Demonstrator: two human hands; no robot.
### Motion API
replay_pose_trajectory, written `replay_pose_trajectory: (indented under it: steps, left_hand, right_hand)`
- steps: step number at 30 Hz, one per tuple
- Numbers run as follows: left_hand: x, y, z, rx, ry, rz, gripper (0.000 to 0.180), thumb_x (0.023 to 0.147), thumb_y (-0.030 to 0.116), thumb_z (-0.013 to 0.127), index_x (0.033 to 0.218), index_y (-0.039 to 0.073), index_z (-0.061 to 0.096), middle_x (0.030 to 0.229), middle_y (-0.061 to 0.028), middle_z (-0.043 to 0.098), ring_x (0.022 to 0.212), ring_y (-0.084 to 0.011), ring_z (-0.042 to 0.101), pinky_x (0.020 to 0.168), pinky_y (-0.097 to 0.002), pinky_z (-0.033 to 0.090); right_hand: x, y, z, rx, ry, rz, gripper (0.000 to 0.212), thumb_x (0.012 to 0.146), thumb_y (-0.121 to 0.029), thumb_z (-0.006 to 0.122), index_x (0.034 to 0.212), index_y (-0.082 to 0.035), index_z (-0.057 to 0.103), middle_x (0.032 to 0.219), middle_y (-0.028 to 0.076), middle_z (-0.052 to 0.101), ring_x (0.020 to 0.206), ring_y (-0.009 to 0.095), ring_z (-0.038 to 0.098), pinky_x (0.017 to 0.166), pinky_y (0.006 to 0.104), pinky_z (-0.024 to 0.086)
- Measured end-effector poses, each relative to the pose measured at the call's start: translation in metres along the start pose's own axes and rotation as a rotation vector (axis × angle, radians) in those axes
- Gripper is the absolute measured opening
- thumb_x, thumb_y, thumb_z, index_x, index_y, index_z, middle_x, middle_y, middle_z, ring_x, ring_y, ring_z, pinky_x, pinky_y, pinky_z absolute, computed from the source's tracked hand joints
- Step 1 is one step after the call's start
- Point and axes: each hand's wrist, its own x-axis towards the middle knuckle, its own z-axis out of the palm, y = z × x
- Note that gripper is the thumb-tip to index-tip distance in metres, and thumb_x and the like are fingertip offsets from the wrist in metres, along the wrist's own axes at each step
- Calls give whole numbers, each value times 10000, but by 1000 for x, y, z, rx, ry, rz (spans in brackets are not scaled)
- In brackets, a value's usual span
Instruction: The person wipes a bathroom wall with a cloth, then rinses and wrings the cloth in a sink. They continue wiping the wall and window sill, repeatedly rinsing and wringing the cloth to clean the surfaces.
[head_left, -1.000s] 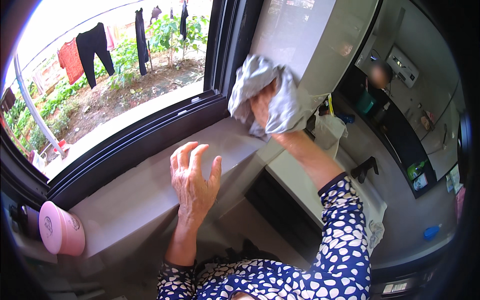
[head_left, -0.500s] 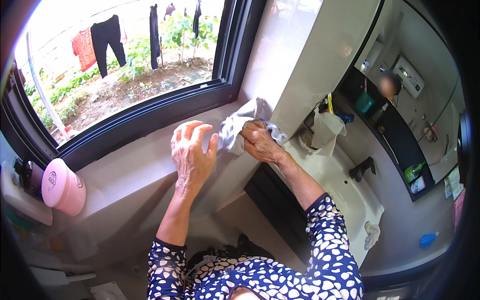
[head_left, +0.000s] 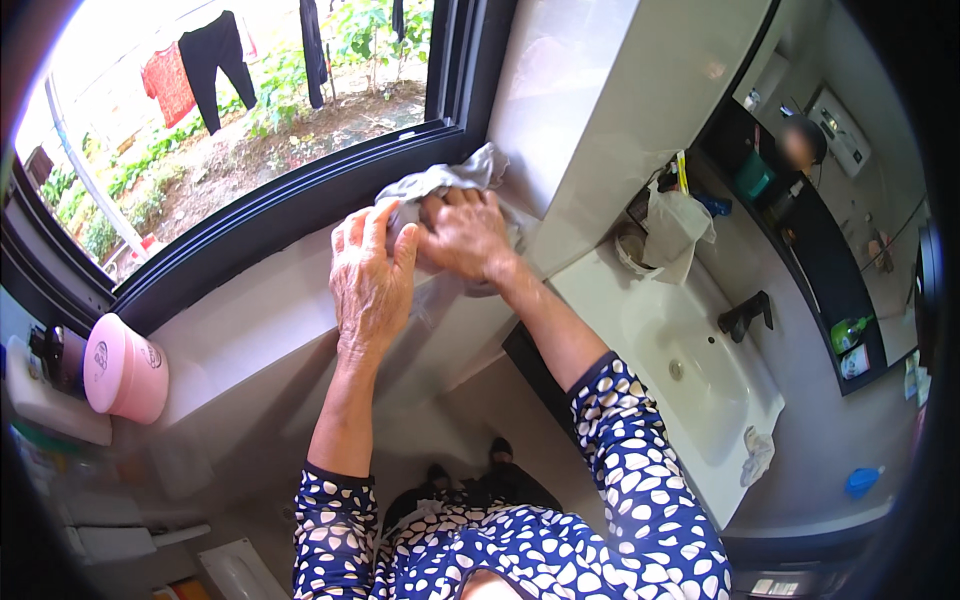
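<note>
the right hand (head_left: 462, 235) held a crumpled grey cloth (head_left: 440, 180) on the windowsill (head_left: 240, 335), at the end near the sink (head_left: 715, 405). the left hand (head_left: 370, 280) was loosely spread, thumb standing wide, just beside the cloth; whether they touched i could not tell. a pink tub (head_left: 130, 370) stood at the windowsill's left end, well apart from both hands.

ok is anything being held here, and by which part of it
The right hand lies over the middle of the crumpled grey cloth; whether its fingers grip it cannot be told. The left hand is open, holding nothing.
</note>
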Motion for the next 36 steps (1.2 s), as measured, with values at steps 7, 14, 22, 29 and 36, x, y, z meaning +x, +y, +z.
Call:
replay_pose_trajectory:
  steps: [7, 14, 22, 29, 36]
  left_hand:
    - [2, 1, -4, 57, -35, 10, 273, 857, 271, 566, 1034, 66, 601, 1039, -113, 572, 1020, -293, 512, 870, -386, 410]
    - [4, 4, -1, 64, -39, -3, 246, 786, 252, 656, 941, 65, 616, 1005, -115, 571, 986, -305, 518, 842, -403, 423]
    - [0, 7, -4, 203, -7, 51, 210, 741, 186, 690, 910, 78, 628, 1009, -66, 583, 987, -273, 527, 842, -384, 422]
    - [-2, 3, -2, 171, -10, 50, 232, 750, 224, 675, 924, 79, 624, 1003, -68, 559, 995, -264, 512, 832, -390, 410]
    - [0, -1, -3, 110, 24, 51, 197, 732, 187, 687, 878, 71, 623, 962, -67, 580, 932, -273, 536, 801, -385, 433]
  right_hand:
    - [-47, 3, 16, 200, 552, -183, 261, 735, -243, 609, 929, -73, 571, 902, 107, 564, 839, 289, 524, 730, 416, 366]
    - [-20, 39, -46, -217, 873, -349, 272, 729, -202, 637, 997, -183, 592, 716, 25, 501, 601, 175, 490, 510, 317, 328]
    - [60, 70, -132, -843, 1026, -174, 127, 745, -206, 641, 870, -188, 636, 936, -10, 561, 849, 158, 502, 680, 406, 341]
    - [30, 71, -46, -851, 423, -295, 155, 782, -199, 561, 892, -127, 642, 836, 14, 585, 887, 209, 494, 699, 396, 342]
    - [22, 74, -33, -749, 402, -425, 71, 722, -145, 607, 759, -129, 666, 883, 57, 596, 887, 195, 536, 664, 352, 375]
